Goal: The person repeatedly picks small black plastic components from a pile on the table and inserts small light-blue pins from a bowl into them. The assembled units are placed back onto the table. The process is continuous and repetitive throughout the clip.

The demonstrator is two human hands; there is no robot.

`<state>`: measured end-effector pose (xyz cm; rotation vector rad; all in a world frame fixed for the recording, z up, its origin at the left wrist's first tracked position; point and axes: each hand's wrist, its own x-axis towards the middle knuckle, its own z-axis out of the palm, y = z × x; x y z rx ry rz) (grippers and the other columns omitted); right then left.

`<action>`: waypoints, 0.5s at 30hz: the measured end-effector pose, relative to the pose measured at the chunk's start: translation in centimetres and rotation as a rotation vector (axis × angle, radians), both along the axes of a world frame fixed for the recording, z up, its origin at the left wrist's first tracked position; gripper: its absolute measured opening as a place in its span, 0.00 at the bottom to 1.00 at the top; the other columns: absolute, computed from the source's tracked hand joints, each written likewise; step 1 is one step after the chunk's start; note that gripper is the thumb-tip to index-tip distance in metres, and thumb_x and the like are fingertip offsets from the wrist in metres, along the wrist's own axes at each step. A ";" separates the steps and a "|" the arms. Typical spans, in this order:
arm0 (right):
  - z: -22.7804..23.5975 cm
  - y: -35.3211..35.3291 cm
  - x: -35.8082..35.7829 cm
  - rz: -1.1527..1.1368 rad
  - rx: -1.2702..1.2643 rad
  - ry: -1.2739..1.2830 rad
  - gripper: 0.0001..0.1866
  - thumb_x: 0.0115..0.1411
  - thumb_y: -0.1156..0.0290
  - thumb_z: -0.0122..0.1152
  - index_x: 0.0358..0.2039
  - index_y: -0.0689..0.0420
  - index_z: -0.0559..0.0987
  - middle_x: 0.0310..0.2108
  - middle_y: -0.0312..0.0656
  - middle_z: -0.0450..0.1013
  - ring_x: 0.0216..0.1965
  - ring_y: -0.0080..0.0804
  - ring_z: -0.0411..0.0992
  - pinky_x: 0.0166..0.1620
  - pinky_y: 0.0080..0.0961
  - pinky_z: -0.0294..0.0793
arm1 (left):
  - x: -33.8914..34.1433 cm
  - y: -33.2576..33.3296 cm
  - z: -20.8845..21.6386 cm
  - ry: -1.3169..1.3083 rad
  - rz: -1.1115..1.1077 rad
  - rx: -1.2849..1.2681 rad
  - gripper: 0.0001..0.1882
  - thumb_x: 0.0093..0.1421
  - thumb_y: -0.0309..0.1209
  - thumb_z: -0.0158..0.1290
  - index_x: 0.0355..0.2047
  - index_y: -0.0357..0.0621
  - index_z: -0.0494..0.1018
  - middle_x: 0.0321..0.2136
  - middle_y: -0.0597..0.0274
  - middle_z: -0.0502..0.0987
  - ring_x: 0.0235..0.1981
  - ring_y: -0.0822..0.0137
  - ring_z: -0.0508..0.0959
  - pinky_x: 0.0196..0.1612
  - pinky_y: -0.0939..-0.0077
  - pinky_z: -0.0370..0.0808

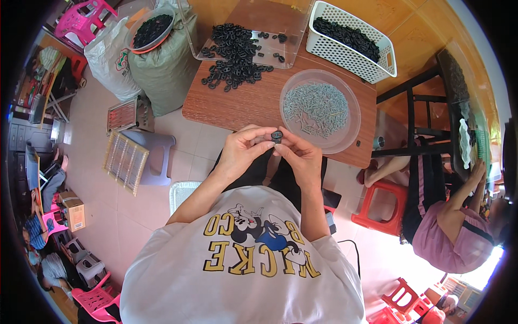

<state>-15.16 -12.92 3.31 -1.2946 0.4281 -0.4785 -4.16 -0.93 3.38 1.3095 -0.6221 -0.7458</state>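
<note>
Just off the near edge of the table, a small black plastic piece [277,136] sits between my fingertips. My left hand [244,150] pinches it from the left with thumb and forefinger. From the other side, my right hand [301,156] grips it the same way. Right behind my right hand stands a round clear plastic bowl [353,127] holding many small silvery screws [315,108]. A heap of black oval plastic pieces [234,54] spills onto the brown table [243,108] from a clear plastic box [294,46] at the back.
At the back right, a white perforated basket [391,67] holds more black pieces. Full sacks [164,81] stand left of the table, with a bowl of black pieces [154,31] on top. A grey-blue stool [162,162] is left; a red stool [377,208] and a seated co-worker [453,232] are right.
</note>
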 end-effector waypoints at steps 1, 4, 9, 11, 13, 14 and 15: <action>0.0 0.0 0.0 -0.001 0.007 -0.014 0.18 0.53 0.82 0.60 0.47 0.63 0.75 0.33 0.41 0.76 0.30 0.21 0.73 0.35 0.15 0.73 | 0.0 0.0 0.3 -0.007 -0.004 -0.005 0.16 0.53 0.17 0.54 0.44 0.38 0.74 0.36 0.64 0.73 0.38 0.75 0.74 0.42 0.84 0.71; -0.3 0.1 -0.3 -0.005 0.001 -0.035 0.18 0.53 0.82 0.61 0.47 0.63 0.75 0.33 0.41 0.76 0.30 0.21 0.74 0.36 0.15 0.73 | -0.2 0.2 0.7 -0.054 -0.011 0.040 0.16 0.53 0.17 0.54 0.44 0.38 0.74 0.36 0.64 0.73 0.38 0.76 0.73 0.41 0.84 0.71; -0.6 0.7 -0.7 -0.060 -0.097 0.006 0.19 0.52 0.82 0.61 0.47 0.62 0.76 0.32 0.40 0.76 0.29 0.20 0.73 0.33 0.13 0.71 | -0.3 0.4 0.9 -0.154 -0.007 0.066 0.16 0.53 0.18 0.55 0.44 0.39 0.75 0.35 0.65 0.74 0.37 0.76 0.72 0.39 0.85 0.70; -0.6 0.7 -0.8 -0.076 -0.143 -0.008 0.19 0.52 0.82 0.61 0.46 0.62 0.76 0.32 0.40 0.76 0.29 0.19 0.73 0.33 0.13 0.70 | -0.3 0.4 0.9 -0.184 -0.007 0.048 0.16 0.53 0.18 0.55 0.44 0.40 0.75 0.35 0.65 0.74 0.36 0.76 0.72 0.39 0.85 0.69; -0.4 0.8 -0.8 -0.085 -0.156 -0.020 0.19 0.52 0.82 0.61 0.46 0.62 0.76 0.31 0.39 0.76 0.29 0.19 0.73 0.32 0.13 0.69 | -0.5 0.5 1.2 -0.236 0.004 0.061 0.16 0.53 0.19 0.55 0.44 0.39 0.75 0.34 0.65 0.74 0.36 0.76 0.72 0.38 0.85 0.69; -0.2 0.9 -0.8 -0.087 -0.147 -0.024 0.19 0.52 0.82 0.61 0.47 0.62 0.76 0.31 0.39 0.76 0.29 0.19 0.73 0.32 0.13 0.70 | -0.5 0.5 1.3 -0.262 0.008 0.067 0.16 0.53 0.19 0.55 0.43 0.39 0.75 0.34 0.64 0.74 0.36 0.76 0.72 0.38 0.84 0.69; 0.0 1.0 -0.8 -0.090 -0.137 -0.029 0.19 0.52 0.82 0.61 0.47 0.62 0.75 0.31 0.39 0.75 0.29 0.19 0.73 0.33 0.13 0.70 | -0.5 0.5 1.1 -0.277 0.014 0.059 0.15 0.53 0.19 0.55 0.43 0.39 0.75 0.34 0.64 0.74 0.36 0.76 0.72 0.38 0.84 0.69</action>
